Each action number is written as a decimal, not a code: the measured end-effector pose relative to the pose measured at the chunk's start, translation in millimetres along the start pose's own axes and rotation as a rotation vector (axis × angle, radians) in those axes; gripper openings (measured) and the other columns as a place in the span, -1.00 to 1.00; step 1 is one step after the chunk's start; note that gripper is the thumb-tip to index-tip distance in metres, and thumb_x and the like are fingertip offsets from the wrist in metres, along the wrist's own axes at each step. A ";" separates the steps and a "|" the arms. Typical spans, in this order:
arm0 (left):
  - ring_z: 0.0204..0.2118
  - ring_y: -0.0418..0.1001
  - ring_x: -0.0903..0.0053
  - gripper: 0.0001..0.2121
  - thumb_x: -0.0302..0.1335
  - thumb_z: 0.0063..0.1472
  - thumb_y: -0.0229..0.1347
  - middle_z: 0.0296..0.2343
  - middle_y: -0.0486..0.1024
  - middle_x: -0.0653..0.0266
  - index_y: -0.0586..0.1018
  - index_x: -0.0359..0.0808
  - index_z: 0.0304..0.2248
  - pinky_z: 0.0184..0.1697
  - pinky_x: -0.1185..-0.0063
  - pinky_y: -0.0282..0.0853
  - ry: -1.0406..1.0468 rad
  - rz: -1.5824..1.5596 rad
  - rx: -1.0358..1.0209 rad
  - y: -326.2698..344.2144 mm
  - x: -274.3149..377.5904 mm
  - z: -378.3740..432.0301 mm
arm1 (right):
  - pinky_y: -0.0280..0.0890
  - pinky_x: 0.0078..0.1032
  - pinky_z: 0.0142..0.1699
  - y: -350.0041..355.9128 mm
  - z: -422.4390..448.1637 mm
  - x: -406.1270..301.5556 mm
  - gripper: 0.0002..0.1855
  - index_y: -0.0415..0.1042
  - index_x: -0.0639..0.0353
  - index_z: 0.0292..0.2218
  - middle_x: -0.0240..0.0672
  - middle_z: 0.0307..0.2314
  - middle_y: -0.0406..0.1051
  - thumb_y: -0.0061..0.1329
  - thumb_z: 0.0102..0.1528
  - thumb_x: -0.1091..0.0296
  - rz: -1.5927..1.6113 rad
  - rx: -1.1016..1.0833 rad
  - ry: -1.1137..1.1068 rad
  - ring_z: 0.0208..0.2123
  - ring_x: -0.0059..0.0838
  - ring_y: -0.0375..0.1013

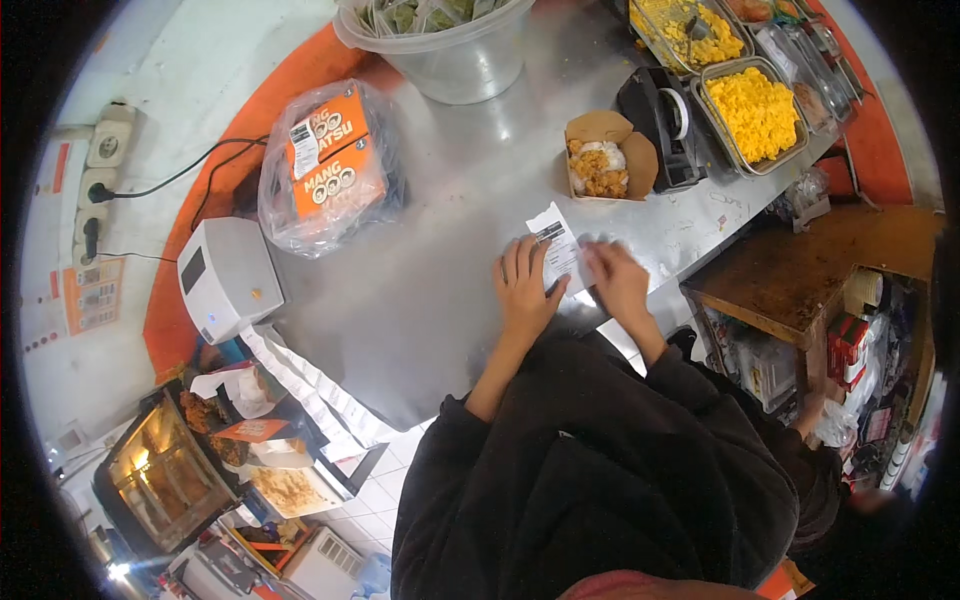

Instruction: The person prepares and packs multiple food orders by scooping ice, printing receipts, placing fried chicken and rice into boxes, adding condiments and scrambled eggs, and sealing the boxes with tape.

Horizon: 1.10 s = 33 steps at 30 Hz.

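Observation:
A printed paper slip point(559, 251) lies on the steel counter point(450, 247) right in front of me, its top end torn unevenly. My left hand point(525, 289) holds it down, with fingers over its left edge and the thumb near its lower part. At the slip's right edge, the bent fingers of my right hand point(619, 277) pinch the paper; they are slightly blurred. Just beyond stands an open cardboard food box point(637, 161) with white rice point(613, 156) and crumbed fried pieces point(600, 180) inside. A black tape dispenser point(649, 124) sits beside the box.
Trays of yellow scrambled egg point(752, 112) line the far right. A plastic tub point(480, 71) of filled packets stands at the back. Orange boxes in a clear bag point(330, 165) and a label printer point(229, 274) are left. Another person point(814, 480) is at the right, by a wooden shelf point(780, 270).

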State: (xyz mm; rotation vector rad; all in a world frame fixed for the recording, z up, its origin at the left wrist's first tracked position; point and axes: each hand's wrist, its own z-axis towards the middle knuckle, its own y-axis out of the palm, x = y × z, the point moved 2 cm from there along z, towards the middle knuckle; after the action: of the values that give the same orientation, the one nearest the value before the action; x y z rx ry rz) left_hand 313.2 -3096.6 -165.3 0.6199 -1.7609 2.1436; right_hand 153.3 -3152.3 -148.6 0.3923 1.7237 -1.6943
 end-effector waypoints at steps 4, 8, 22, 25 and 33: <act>0.22 -0.03 0.20 -0.31 -0.15 0.03 0.16 0.13 0.12 0.21 0.22 -0.21 0.12 0.22 0.14 -0.25 -0.067 -0.014 -0.044 1.3 -2.9 -8.6 | 0.21 -0.45 -0.10 -40.9 37.2 22.9 -0.73 0.31 0.38 -0.19 -0.13 -0.33 0.33 -0.07 0.15 0.35 0.294 0.553 0.049 -0.21 -0.33 0.33; 0.26 -0.11 0.18 -0.27 -0.12 0.05 0.13 0.18 0.04 0.17 0.17 -0.21 0.16 0.24 0.12 -0.31 -0.044 0.004 -0.081 -0.2 -1.4 -9.6 | 0.22 -0.38 -0.07 -47.7 105.2 21.6 -0.57 0.27 0.46 -0.07 0.02 -0.19 0.37 -0.18 0.21 0.21 0.378 0.351 -0.012 -0.11 -0.24 0.36; 0.28 -0.25 0.15 -0.15 0.04 0.07 0.01 0.21 -0.12 0.00 0.07 -0.45 0.17 0.24 0.06 -0.39 0.074 0.057 -0.152 54.0 49.6 48.5 | 0.27 -0.47 -0.20 -98.1 124.0 42.3 -0.60 0.40 0.47 -0.22 -0.04 -0.40 0.49 -0.18 0.22 0.20 0.256 -0.040 0.313 -0.36 -0.51 0.39; 0.27 -0.25 0.06 -0.05 0.06 0.07 0.02 0.19 -0.15 -0.19 -0.03 -0.66 0.13 0.25 0.06 -0.40 -0.039 0.011 -0.178 52.9 45.2 50.0 | 0.27 -0.46 -0.14 -65.8 115.0 45.6 -0.60 0.38 0.49 -0.19 0.00 -0.34 0.48 -0.18 0.22 0.22 0.325 0.001 0.101 -0.29 -0.48 0.41; 0.27 -0.40 -0.06 -0.02 -0.09 0.11 0.08 0.20 -0.37 -0.25 -0.31 -0.57 0.17 0.27 0.16 -0.44 -0.229 -0.417 0.169 -98.6 -12.5 -32.0 | 0.27 -0.45 0.00 -93.4 97.1 38.9 -0.68 0.39 0.36 -0.10 -0.16 -0.21 0.45 -0.21 0.24 0.32 0.100 0.447 -0.224 -0.14 -0.36 0.40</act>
State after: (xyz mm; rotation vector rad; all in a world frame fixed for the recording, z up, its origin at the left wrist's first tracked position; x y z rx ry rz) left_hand 367.5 -3044.6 -92.9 1.2012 -1.3991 1.9960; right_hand 89.8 -3265.4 -95.2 0.4592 1.1419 -1.9627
